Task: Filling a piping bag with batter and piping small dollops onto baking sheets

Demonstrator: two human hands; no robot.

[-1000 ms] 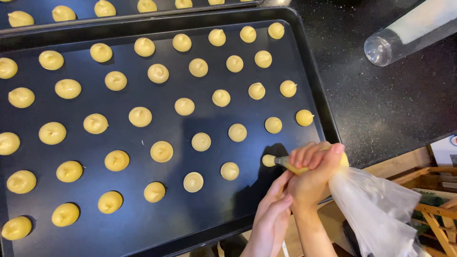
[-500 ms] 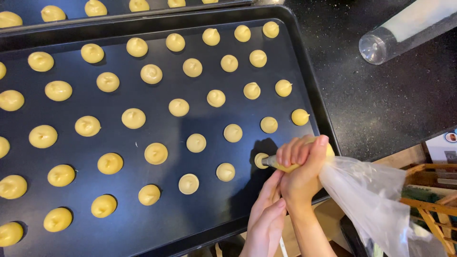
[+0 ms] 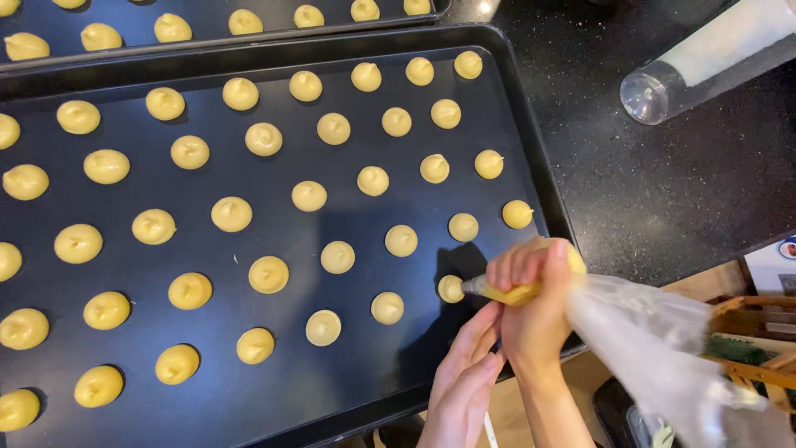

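My right hand (image 3: pixel 535 290) squeezes a clear piping bag (image 3: pixel 655 348) of yellow batter. Its tip touches a small batter mound (image 3: pixel 450 288) near the front right of the black baking tray (image 3: pixel 531 133). My left hand (image 3: pixel 464 382) lies just below with its fingers straight, resting against the right hand and holding nothing. Several rows of round yellow mounds cover the tray.
A second black tray (image 3: pixel 249 41) with several mounds lies behind the first. A clear cylinder with white contents (image 3: pixel 705 58) lies on the black speckled counter (image 3: pixel 680 191) at the right. Wooden pieces (image 3: pixel 746 315) sit at the lower right.
The bag's tip stays on the same mound by the tray's front right edge. My left hand has stretched up a little along the right hand. The view has drifted slightly.
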